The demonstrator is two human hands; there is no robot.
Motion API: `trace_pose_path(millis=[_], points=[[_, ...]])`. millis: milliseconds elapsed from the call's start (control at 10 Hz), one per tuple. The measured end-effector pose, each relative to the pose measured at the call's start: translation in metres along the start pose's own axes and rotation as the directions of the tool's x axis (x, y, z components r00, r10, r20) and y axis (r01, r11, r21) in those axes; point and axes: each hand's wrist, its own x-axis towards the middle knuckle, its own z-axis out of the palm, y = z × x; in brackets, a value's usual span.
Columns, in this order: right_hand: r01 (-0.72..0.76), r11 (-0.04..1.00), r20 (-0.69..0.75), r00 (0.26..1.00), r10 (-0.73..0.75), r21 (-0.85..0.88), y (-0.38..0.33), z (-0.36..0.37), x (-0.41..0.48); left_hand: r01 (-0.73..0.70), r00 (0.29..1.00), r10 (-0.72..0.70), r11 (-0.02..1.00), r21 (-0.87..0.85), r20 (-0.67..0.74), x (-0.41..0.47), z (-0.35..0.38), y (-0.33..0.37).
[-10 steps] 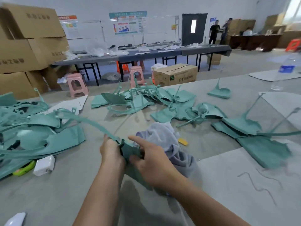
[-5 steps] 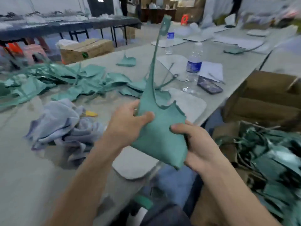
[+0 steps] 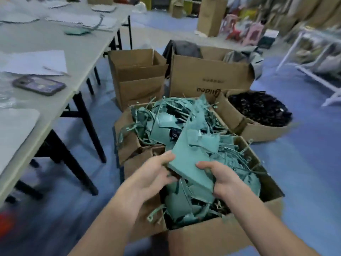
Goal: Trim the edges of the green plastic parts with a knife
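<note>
Over the box [image 3: 217, 235] of green scraps [image 3: 166, 124], both hands hold one green part [image 3: 191, 163]. Left hand [image 3: 153, 174] fingers pinch its left edge; right hand [image 3: 225, 180] fingers curl around its right edge. At left, a phone [image 3: 39, 85] lies on the surface [image 3: 60, 100].

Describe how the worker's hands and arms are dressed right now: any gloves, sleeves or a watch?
Nothing is worn on either one. The left hand and right hand are gloveless, with no rings showing. Both forearms are uncovered down to the frame's edge: no sleeves, watch or wristband in view.
</note>
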Motion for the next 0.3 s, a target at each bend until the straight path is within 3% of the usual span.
trace_pose_path(millis=[100,200,300], points=[[0.101,0.970,-0.133,0.988,-0.073,0.219,-0.042,-0.047,0.038,0.076,0.997,-0.078,0.989,0.127,0.012,0.026,0.030,0.003],[0.135,0.905,-0.260,0.965,-0.028,0.403,-0.057,-0.076,0.080,0.082,0.996,-0.085,0.954,0.287,-0.002,0.026,0.028,0.006],[-0.035,0.888,-0.293,0.937,0.188,0.458,-0.017,-0.079,0.113,0.028,0.995,0.001,0.952,0.305,-0.095,0.010,-0.005,0.007]])
